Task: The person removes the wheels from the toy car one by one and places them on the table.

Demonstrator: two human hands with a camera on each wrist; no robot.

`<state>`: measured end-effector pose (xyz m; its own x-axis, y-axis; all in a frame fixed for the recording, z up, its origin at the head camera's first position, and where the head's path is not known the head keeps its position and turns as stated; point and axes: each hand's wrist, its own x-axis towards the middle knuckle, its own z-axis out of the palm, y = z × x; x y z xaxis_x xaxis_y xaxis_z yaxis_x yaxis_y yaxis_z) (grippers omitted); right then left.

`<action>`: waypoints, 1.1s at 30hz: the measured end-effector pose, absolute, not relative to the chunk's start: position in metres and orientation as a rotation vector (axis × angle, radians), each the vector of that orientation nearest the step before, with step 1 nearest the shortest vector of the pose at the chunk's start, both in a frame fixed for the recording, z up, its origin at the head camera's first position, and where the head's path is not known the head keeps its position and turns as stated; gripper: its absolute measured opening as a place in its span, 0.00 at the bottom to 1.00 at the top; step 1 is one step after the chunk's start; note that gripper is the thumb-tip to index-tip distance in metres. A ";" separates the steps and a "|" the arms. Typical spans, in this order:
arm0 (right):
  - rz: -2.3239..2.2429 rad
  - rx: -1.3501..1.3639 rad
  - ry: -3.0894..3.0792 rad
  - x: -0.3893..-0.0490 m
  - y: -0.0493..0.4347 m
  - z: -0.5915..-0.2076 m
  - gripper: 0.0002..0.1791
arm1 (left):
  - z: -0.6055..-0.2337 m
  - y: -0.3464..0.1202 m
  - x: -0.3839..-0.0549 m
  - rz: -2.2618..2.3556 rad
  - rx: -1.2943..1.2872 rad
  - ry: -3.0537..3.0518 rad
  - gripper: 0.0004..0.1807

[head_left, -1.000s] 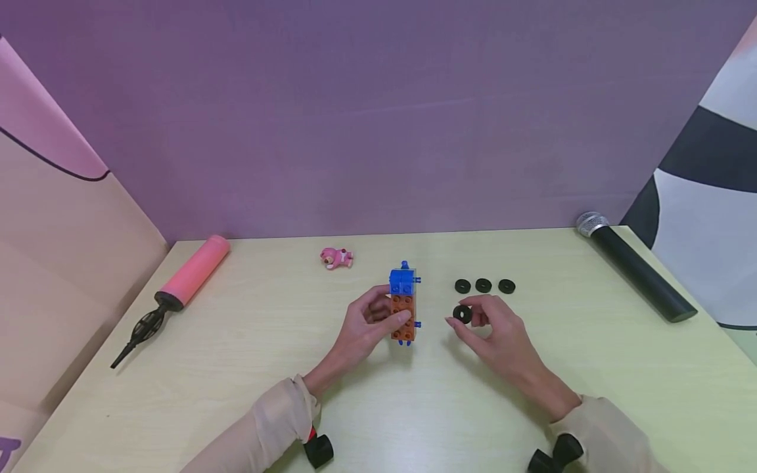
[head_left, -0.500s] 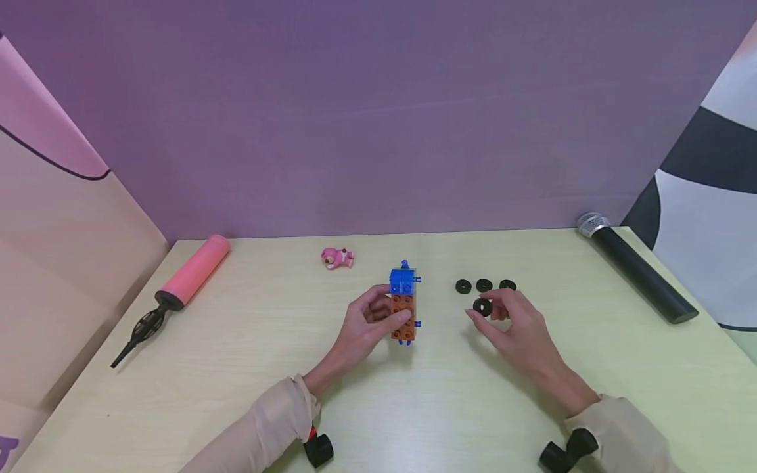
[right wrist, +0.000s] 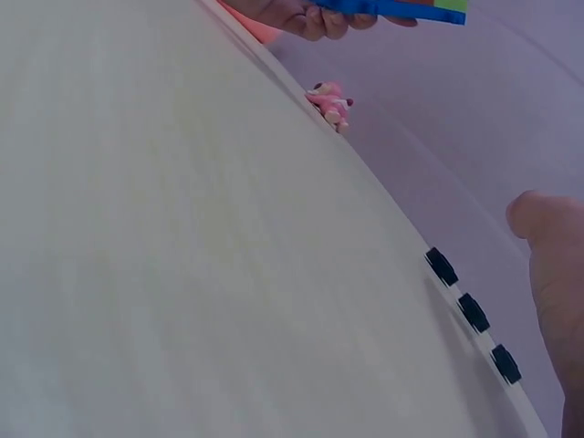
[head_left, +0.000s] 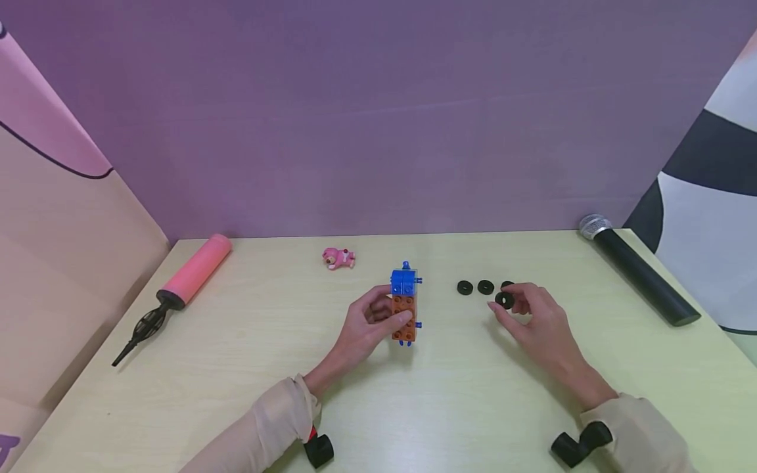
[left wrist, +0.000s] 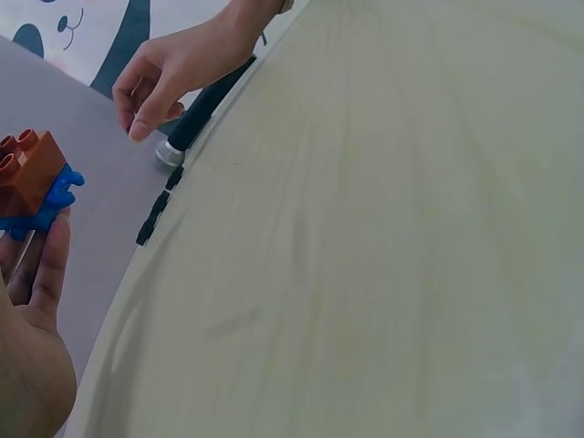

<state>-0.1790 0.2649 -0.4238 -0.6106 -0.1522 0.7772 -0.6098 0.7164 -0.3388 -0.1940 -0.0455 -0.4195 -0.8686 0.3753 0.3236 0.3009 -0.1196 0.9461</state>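
My left hand (head_left: pixel 363 328) grips a toy-block vehicle body (head_left: pixel 405 286) with brown studded bricks, a blue end piece and blue pegs sticking out on its right side. In the left wrist view the brown brick (left wrist: pixel 35 173) sits above a blue base. Between thumb and fingertips, my right hand (head_left: pixel 541 325) pinches a small black toy wheel (head_left: pixel 504 300) with a hole at its centre, held above the table. Behind it lie two more black wheels (head_left: pixel 464 288) and a third black wheel (head_left: pixel 507 284), partly covered by the fingers.
A pink toy bear (head_left: pixel 339 258) lies near the table's back edge. At left is a pink hand pump (head_left: pixel 197 272) with a black nozzle; at right, a black microphone (head_left: pixel 644 276). A purple partition (head_left: pixel 378 131) rises behind the pale table (head_left: pixel 378 420).
My right hand has moved to the right with the pinched wheel, from beside the left wheel of the row to just in front of the rightmost one. The left hand stays put.
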 end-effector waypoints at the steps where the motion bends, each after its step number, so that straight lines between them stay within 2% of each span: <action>1: 0.768 0.573 -2.166 -0.179 0.267 -0.424 0.37 | -0.420 -0.046 -0.194 2.175 0.790 2.045 0.24; 4: 0.769 0.525 -2.214 -0.180 0.273 -0.424 0.24 | -0.419 -0.045 -0.194 2.181 0.792 2.036 0.24; 6: 0.771 0.477 -2.258 -0.180 0.276 -0.424 0.18 | -0.419 -0.045 -0.194 2.184 0.791 2.034 0.24; 10: 0.782 0.372 -2.328 -0.180 0.282 -0.422 0.20 | -0.419 -0.045 -0.193 2.177 0.780 2.041 0.24; 21: 0.750 0.290 -2.424 -0.188 0.302 -0.422 0.18 | -0.419 -0.046 -0.194 2.165 0.773 2.052 0.24; 33: 0.701 0.306 -2.478 -0.203 0.320 -0.428 0.16 | -0.420 -0.045 -0.194 2.174 0.772 2.048 0.25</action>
